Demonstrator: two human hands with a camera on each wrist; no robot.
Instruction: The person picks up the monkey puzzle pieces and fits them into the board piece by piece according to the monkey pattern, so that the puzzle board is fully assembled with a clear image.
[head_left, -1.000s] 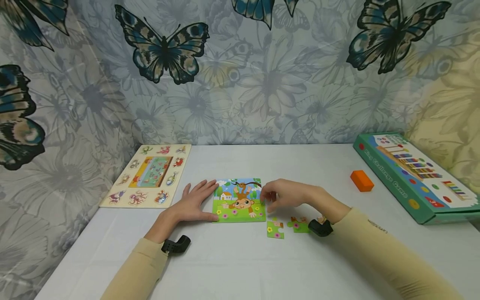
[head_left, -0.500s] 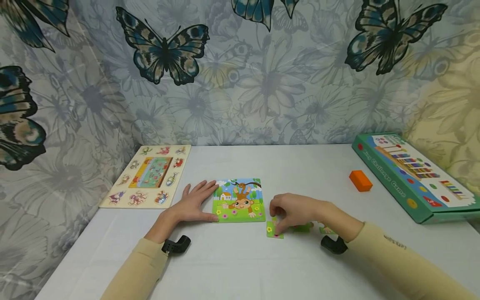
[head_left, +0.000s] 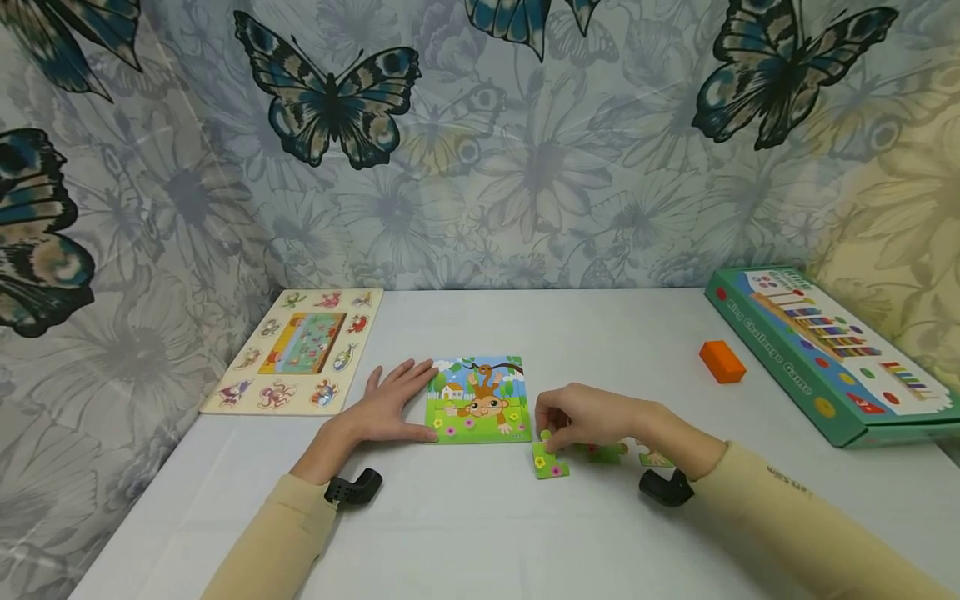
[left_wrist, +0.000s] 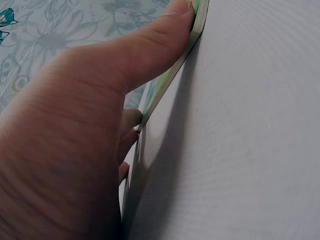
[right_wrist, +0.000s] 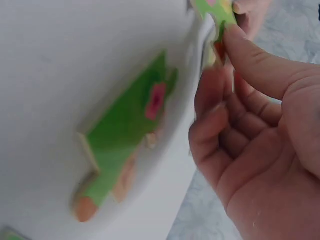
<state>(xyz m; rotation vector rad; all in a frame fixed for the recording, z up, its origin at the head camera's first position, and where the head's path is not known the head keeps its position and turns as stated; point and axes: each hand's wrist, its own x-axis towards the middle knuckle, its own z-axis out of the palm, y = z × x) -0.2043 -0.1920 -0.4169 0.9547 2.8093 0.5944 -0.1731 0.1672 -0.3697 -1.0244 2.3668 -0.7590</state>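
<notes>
In the head view my left hand (head_left: 382,412) lies with spread, straight fingers at the left edge of a picture board (head_left: 480,429) showing a hanging monkey. Its thumb touches the board's lower left corner, and the left wrist view shows the thumb over the board's thick edge. Right of the board, my right hand (head_left: 596,415) pinches a green jigsaw piece (head_left: 551,469) with flowers between thumb and finger. Another green jigsaw piece (right_wrist: 125,122) with a pink flower lies under that hand. A third piece (head_left: 655,459) is partly hidden by the right wrist.
A cream animal board (head_left: 300,396) lies at the back left of the white table (head_left: 465,533). An orange block (head_left: 722,362) sits on the right, beside a green game box (head_left: 825,358). Butterfly-patterned cloth (head_left: 540,208) hangs behind the table.
My right hand has come from the board's right edge down and right to the flowered jigsaw piece, which it now pinches and has turned slightly. The left hand has stayed in place.
</notes>
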